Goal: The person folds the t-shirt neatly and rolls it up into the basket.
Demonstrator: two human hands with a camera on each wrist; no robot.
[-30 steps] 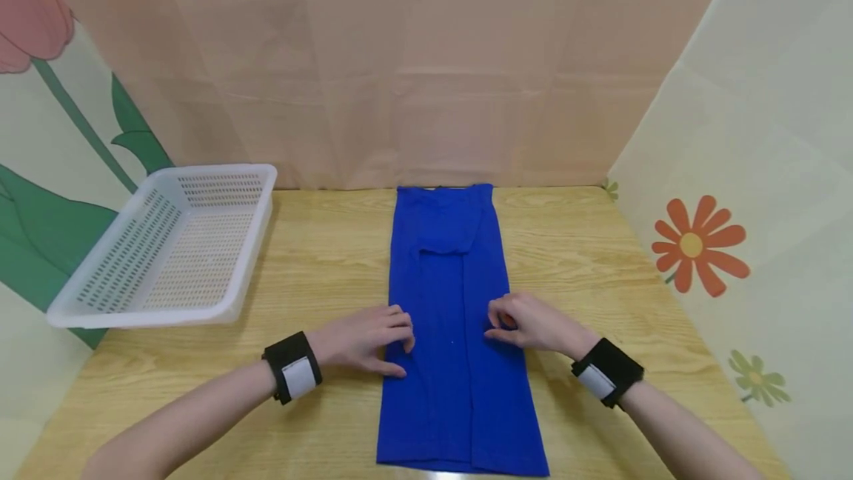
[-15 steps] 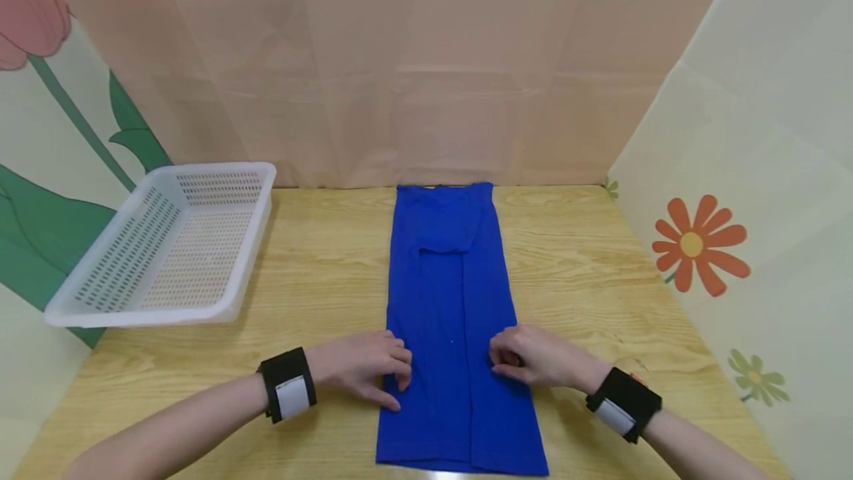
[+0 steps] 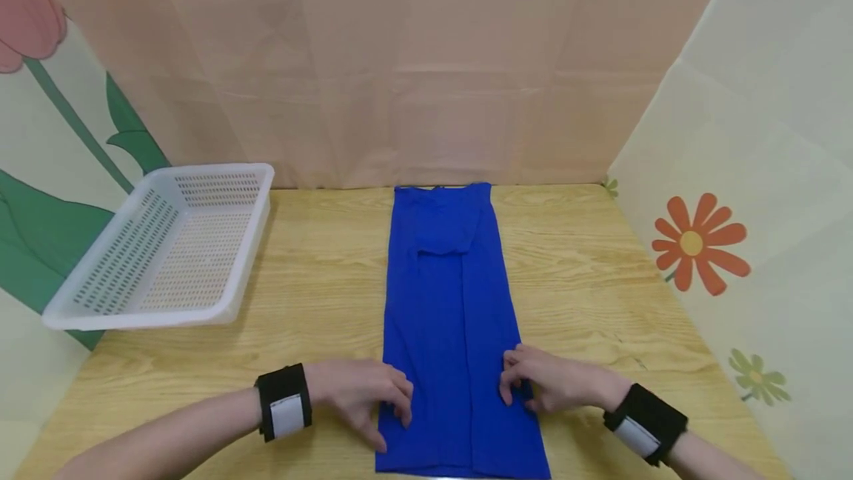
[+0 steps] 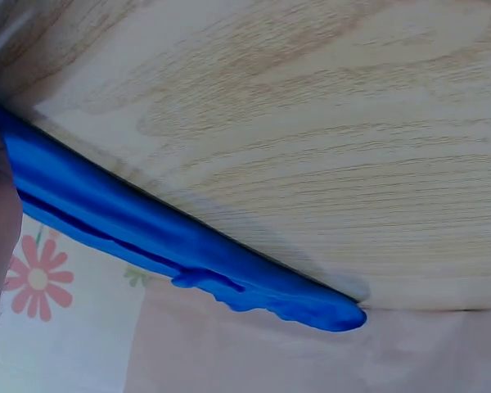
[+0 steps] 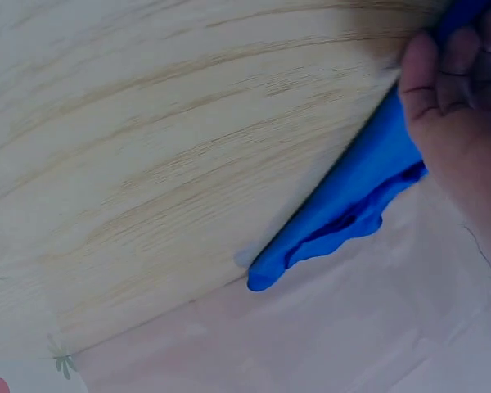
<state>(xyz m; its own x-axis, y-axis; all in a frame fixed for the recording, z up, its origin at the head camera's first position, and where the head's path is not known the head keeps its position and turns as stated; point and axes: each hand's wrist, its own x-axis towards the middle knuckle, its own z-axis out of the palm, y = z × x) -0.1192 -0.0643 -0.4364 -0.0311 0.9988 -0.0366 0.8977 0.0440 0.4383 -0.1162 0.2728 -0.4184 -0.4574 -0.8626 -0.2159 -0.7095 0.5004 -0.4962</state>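
A blue garment (image 3: 441,332), folded into a long strip, lies flat from the table's back edge towards the front. A short flap shows near its far end. My left hand (image 3: 366,395) rests at the strip's left edge near the front, fingers loosely bent and thumb apart. Across from it, my right hand (image 3: 556,380) touches the right edge with relaxed, bent fingers. Neither hand visibly grips the cloth. The left wrist view shows the garment's side edge (image 4: 164,229) and only a sliver of hand. In the right wrist view, fingers (image 5: 454,74) lie over the cloth (image 5: 352,188).
A white perforated plastic basket (image 3: 233,302) stands at the back left of the wooden table (image 3: 320,265). A pinkish-brown sheet (image 3: 426,80) rises behind the table, and flower-printed sheets (image 3: 753,132) flank both sides.
Both hands have slid along the garment's edges towards the front. The right hand's fingers have loosened and spread a little. The garment lies nearly as before.
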